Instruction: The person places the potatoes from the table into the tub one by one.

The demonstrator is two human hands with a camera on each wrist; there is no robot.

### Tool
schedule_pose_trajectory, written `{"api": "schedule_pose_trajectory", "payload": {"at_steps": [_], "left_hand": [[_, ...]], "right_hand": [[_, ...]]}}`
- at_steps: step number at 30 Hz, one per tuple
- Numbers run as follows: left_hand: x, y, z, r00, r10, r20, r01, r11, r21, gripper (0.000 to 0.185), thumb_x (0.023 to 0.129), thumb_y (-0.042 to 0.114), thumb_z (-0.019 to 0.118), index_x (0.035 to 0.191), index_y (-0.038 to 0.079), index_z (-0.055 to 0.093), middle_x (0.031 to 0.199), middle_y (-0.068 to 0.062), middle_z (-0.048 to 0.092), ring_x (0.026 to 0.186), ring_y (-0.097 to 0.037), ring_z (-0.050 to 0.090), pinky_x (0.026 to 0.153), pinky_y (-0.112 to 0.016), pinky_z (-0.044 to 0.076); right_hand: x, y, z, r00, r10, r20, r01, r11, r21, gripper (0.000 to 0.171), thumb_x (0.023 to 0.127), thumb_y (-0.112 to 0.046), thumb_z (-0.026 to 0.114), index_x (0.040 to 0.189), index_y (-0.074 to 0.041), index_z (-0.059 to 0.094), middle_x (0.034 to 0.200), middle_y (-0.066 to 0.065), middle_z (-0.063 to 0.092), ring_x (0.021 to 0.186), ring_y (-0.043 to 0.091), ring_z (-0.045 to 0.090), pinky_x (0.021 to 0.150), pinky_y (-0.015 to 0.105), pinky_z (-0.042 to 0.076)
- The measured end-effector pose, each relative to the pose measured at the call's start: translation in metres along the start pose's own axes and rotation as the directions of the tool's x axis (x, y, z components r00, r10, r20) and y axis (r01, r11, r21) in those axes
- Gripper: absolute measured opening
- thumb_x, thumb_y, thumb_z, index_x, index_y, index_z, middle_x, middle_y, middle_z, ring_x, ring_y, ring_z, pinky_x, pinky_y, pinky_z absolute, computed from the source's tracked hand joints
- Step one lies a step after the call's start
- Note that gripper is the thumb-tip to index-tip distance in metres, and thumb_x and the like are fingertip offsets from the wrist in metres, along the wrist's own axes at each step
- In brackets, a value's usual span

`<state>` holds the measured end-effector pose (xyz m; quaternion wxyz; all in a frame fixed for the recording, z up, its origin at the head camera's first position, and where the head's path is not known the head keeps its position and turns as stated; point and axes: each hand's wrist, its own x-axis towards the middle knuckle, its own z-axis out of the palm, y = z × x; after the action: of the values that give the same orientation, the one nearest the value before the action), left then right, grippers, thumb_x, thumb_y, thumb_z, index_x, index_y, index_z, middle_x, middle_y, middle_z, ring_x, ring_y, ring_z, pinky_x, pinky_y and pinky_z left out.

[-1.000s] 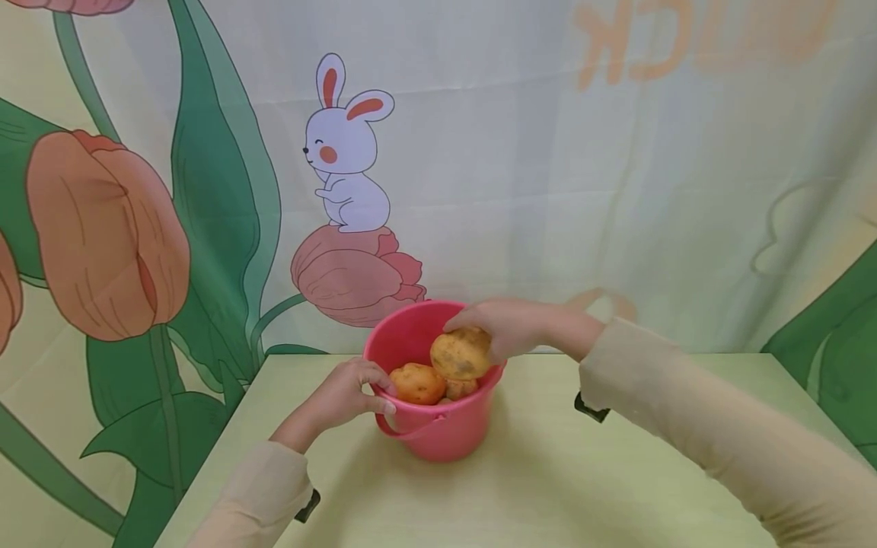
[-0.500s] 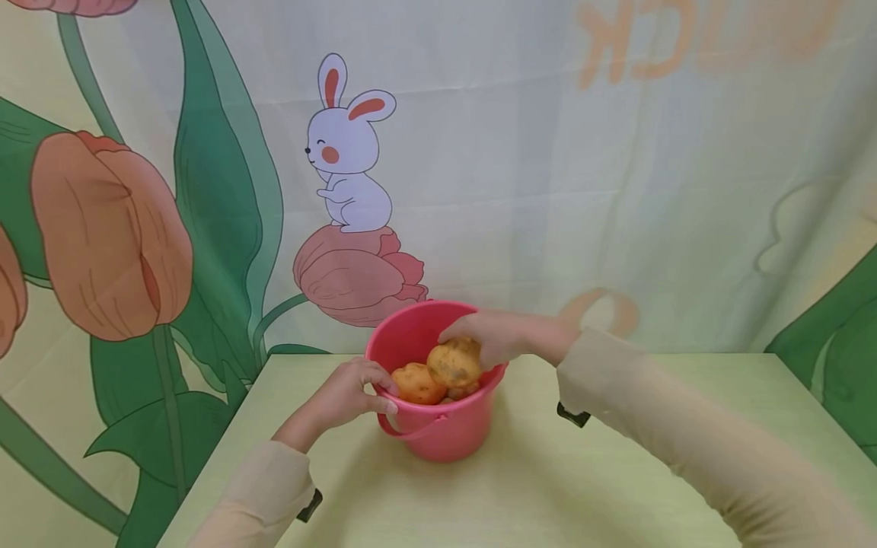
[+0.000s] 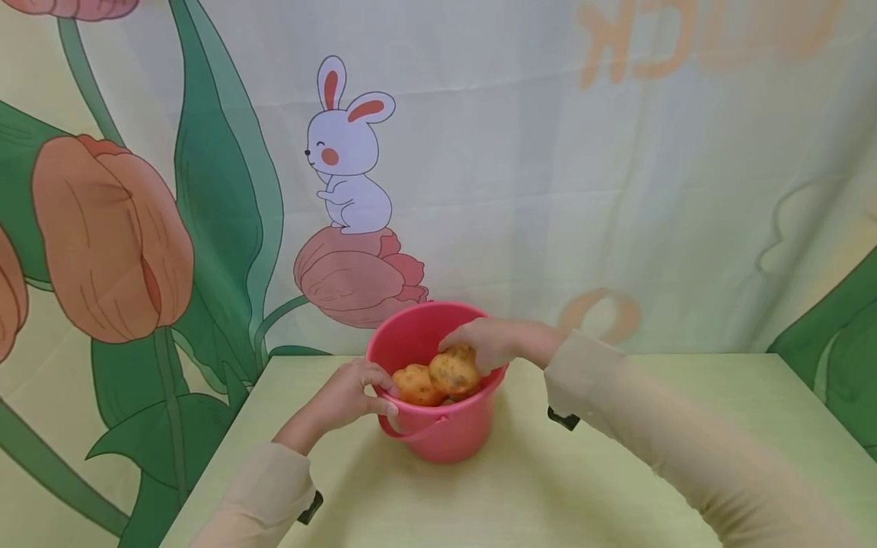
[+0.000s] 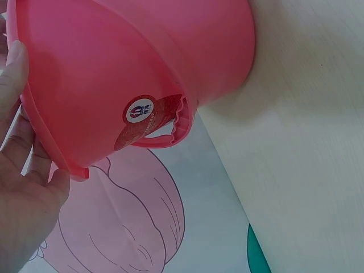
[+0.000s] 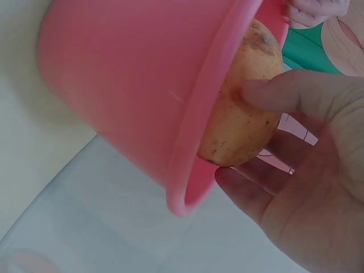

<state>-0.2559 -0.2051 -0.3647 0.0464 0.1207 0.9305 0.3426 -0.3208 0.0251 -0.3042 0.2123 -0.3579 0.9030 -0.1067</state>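
Note:
A pink bucket [image 3: 445, 434] stands upright on the table, with several potatoes inside. My left hand [image 3: 351, 394] grips its left rim, thumb outside and fingers over the edge; the left wrist view shows the same hold on the bucket wall [image 4: 85, 85]. A large yellow-brown potato [image 3: 454, 371] with dark patches is held by my right hand [image 3: 489, 346] at the bucket's mouth. In the right wrist view thumb and fingers span this potato [image 5: 244, 108], partly below the rim. Left of it lies another potato [image 3: 415, 384]. Whatever lies deeper is mostly hidden.
The bucket's handle [image 4: 176, 128] hangs down against its side. A pale table [image 3: 617, 457] extends to both sides. Close behind it hangs a curtain [image 3: 514, 190] printed with a rabbit and tulips.
My right hand has moved left and down with the potato, bringing it lower into the bucket beside the other potato. My left hand keeps its grip on the rim.

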Motion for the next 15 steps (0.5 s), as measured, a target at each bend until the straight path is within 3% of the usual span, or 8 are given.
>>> {"api": "schedule_pose_trajectory", "payload": {"at_steps": [7,15], "left_hand": [[0.000,0.000,0.001,1.000,-0.001,-0.008,0.001,1.000,0.010,0.018,0.064,0.019,0.076,0.081,0.017,0.070,0.088,0.002,0.062,0.096,-0.019,0.047,0.068,-0.029,0.052],[0.001,-0.001,0.000,1.000,0.020,-0.011,-0.020,1.000,0.009,0.016,0.064,0.020,0.076,0.079,0.018,0.069,0.086,0.003,0.062,0.095,-0.019,0.047,0.068,-0.029,0.052]], "right_hand": [[0.007,0.003,0.007,0.997,0.063,0.036,-0.064,0.998,0.029,0.066,0.066,0.000,0.071,0.123,-0.025,0.051,0.121,0.001,0.048,0.110,0.019,0.040,0.071,0.030,0.052],[0.013,0.005,0.010,0.997,0.065,0.051,-0.065,0.998,0.000,0.064,0.067,0.001,0.069,0.123,-0.025,0.051,0.119,0.000,0.049,0.108,0.018,0.041,0.069,0.028,0.052]]}}
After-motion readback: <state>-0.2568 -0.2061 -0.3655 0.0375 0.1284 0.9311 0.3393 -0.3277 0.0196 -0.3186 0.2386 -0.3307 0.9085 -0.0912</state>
